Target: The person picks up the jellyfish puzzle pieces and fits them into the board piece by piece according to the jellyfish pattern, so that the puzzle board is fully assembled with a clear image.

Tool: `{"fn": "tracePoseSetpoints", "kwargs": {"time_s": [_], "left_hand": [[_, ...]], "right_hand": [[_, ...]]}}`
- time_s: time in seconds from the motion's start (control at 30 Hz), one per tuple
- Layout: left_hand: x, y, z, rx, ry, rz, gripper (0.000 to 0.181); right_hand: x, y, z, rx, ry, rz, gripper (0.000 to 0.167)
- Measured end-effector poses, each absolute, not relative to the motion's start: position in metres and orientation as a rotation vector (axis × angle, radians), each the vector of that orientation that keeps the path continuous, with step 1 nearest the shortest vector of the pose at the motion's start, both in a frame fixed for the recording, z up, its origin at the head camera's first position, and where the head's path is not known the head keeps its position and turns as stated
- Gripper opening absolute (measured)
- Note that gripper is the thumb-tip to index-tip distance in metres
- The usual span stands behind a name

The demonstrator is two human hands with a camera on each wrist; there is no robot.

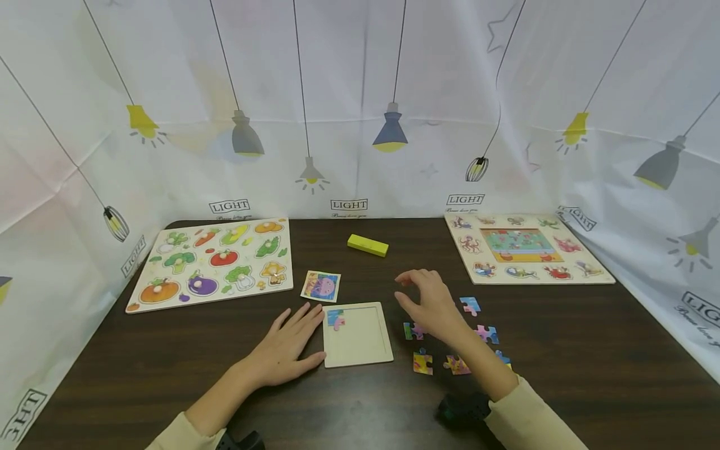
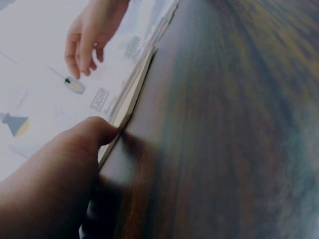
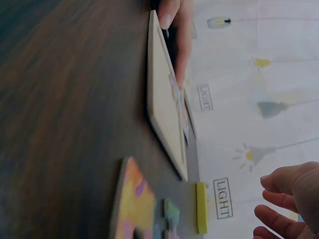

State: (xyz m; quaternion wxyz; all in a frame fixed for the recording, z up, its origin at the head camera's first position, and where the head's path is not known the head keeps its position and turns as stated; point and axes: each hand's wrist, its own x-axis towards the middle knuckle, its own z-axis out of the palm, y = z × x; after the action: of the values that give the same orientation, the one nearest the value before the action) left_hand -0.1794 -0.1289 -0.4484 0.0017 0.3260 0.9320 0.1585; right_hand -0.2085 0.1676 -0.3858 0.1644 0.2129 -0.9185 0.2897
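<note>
A square wooden puzzle tray (image 1: pixel 360 344) lies at the middle of the table, with one blue and pink piece (image 1: pixel 335 319) in its upper left corner. My left hand (image 1: pixel 284 353) rests flat beside it, fingers spread, thumb and fingertips at its left edge; the left wrist view shows the thumb (image 2: pixel 94 132) against that edge. My right hand (image 1: pixel 430 306) hovers right of the tray, fingers loosely bent, nothing seen in it. Around and under that forearm lie several loose pieces, among them a yellow one (image 1: pixel 423 362) and a blue one (image 1: pixel 470 305). Part of a green and purple piece (image 1: pixel 412 331) is hidden.
A small picture card (image 1: pixel 321 286) lies behind the tray, and a yellow block (image 1: pixel 368 245) farther back. A vegetable board (image 1: pixel 188 300) stands at the back left, a sea-animal board (image 1: pixel 529 275) at the back right. A printed white cloth (image 1: pixel 349 156) closes off the back and sides.
</note>
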Motion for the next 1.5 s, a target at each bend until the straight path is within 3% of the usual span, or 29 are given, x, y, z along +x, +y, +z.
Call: {"fn": "tracePoseSetpoints", "kwargs": {"time_s": [0.77, 1.2, 1.5], "left_hand": [[-0.180, -0.129, -0.449, 1.023, 2.923, 0.488, 0.073], [-0.180, -0.129, -0.448, 1.023, 2.917, 0.495, 0.072], [-0.179, -0.129, -0.448, 1.022, 2.917, 0.491, 0.072]], "right_hand": [[-0.227, 0.229, -0.412, 0.581, -2.790, 0.629, 0.035], [-0.229, 0.243, -0.412, 0.344, -2.981, 0.532, 0.034], [-0.229, 0.244, -0.415, 0.328, -2.944, 0.580, 0.027]]}}
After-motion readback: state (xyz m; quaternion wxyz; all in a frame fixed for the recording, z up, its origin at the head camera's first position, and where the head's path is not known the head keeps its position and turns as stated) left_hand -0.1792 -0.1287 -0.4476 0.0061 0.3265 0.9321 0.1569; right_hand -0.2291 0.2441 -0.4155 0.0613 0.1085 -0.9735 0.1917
